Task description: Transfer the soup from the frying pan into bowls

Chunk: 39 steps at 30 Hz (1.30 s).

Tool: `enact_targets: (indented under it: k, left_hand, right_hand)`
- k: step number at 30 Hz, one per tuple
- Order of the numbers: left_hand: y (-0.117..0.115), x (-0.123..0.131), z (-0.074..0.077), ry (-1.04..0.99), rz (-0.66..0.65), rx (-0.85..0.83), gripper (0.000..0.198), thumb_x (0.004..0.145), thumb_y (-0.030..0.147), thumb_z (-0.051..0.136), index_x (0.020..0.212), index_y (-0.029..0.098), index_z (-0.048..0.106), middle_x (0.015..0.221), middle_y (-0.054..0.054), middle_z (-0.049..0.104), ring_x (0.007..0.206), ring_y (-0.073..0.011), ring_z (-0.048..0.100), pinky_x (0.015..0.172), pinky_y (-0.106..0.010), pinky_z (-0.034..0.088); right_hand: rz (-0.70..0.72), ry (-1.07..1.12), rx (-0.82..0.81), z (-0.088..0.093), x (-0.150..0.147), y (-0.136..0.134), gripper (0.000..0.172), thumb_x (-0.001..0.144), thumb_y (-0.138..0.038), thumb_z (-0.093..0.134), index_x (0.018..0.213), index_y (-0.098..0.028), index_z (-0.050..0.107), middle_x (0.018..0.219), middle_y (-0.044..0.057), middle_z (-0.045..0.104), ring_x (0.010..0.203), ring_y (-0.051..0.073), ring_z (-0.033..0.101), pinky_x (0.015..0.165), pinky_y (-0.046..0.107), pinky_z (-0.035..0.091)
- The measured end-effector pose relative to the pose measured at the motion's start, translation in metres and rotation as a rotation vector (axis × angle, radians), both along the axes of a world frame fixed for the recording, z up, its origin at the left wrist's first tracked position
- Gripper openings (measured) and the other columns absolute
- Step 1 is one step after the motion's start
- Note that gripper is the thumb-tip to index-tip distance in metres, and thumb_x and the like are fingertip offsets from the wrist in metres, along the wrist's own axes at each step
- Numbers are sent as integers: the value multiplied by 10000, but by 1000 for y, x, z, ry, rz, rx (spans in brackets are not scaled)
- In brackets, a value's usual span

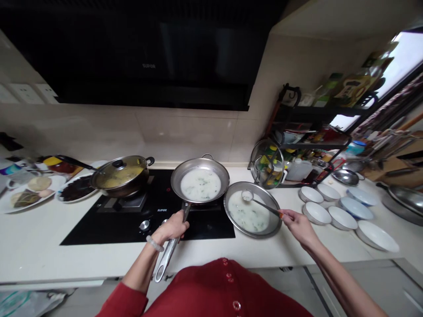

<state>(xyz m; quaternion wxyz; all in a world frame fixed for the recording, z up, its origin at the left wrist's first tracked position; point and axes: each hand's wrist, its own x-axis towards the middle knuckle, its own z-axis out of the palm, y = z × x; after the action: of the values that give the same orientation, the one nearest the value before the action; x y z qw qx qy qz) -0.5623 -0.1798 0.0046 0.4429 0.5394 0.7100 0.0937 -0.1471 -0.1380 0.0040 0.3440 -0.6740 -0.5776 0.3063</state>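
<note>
My left hand (172, 228) is closed round the long metal handle (168, 257) of a steel frying pan (200, 181) that sits on the black hob and holds white batter with green flecks. My right hand (298, 223) pinches the end of a ladle (255, 200), whose small bowl rests over the batter in a round steel basin (253, 209) on the counter just right of the hob.
A lidded dark pan (120, 176) stands on the left burner. Plates of food (29, 191) lie at the far left. Several white and blue bowls (337, 211) sit to the right. A glass lid (266, 164) leans by a rack of bottles (310, 145).
</note>
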Motion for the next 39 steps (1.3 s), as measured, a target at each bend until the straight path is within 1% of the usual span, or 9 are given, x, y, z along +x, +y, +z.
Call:
enact_targets:
  k: [3,6,9,12,17,23,26,31,39]
  left_hand:
    - [0,-1,0,5,-19,8,118,793,136,464,891,187,423,520,27,542,410,-146,545,378,-223,425]
    - [1,-1,-1,11,-30,11,119,786,137,472,878,191,418,516,28,546,400,-138,542,375,-212,417]
    - [1,-2,-4,6,-24,14,123,781,140,475,876,189,416,522,26,551,400,-135,541,370,-210,417]
    - [1,-4,-8,1,-20,23,129,776,149,480,885,182,420,524,24,548,398,-139,539,360,-214,415]
    - [2,-5,-11,10,-13,22,141,781,165,484,915,167,437,534,7,566,403,-154,548,361,-226,409]
    - [1,-4,-9,-5,-7,36,147,776,161,499,915,158,452,540,4,573,409,-148,547,364,-219,401]
    - [1,-3,-10,-10,0,41,153,770,154,499,915,161,448,535,8,566,408,-148,549,363,-218,406]
    - [1,-4,-10,-2,7,41,162,756,165,516,907,161,456,539,2,570,420,-148,549,366,-220,410]
    - [1,-2,-7,-14,26,10,170,764,172,517,922,160,455,545,-2,570,434,-164,565,382,-240,440]
  right_hand:
    - [75,-419,110,-24,5,-13,352,794,-311,442,967,-139,696,858,139,739,719,237,668,656,332,489]
    - [206,-823,145,-38,3,-29,385,848,-190,384,1116,-149,656,990,144,735,688,233,685,613,322,476]
    - [286,-1005,161,-39,1,-39,447,808,-60,371,1158,-154,631,1038,141,723,655,216,682,561,299,447]
    - [176,-864,192,-27,-1,-35,377,847,-161,394,1132,-171,640,1022,130,725,683,227,681,586,311,465]
    - [25,-310,179,9,-26,-15,392,845,-356,455,1114,-157,660,774,109,721,563,223,611,578,335,475]
    - [237,-310,204,33,-92,16,382,850,-320,446,1103,-156,681,927,114,730,724,226,650,726,331,476]
    - [347,-494,165,32,-125,36,388,885,-256,400,1166,-160,650,988,119,726,894,245,659,803,325,452]
    - [373,-749,59,17,-164,63,388,923,-226,362,1230,-175,594,985,147,718,925,258,658,792,328,432]
    - [318,-324,35,-8,-180,88,277,846,-176,458,974,-162,703,978,106,725,961,219,645,840,292,446]
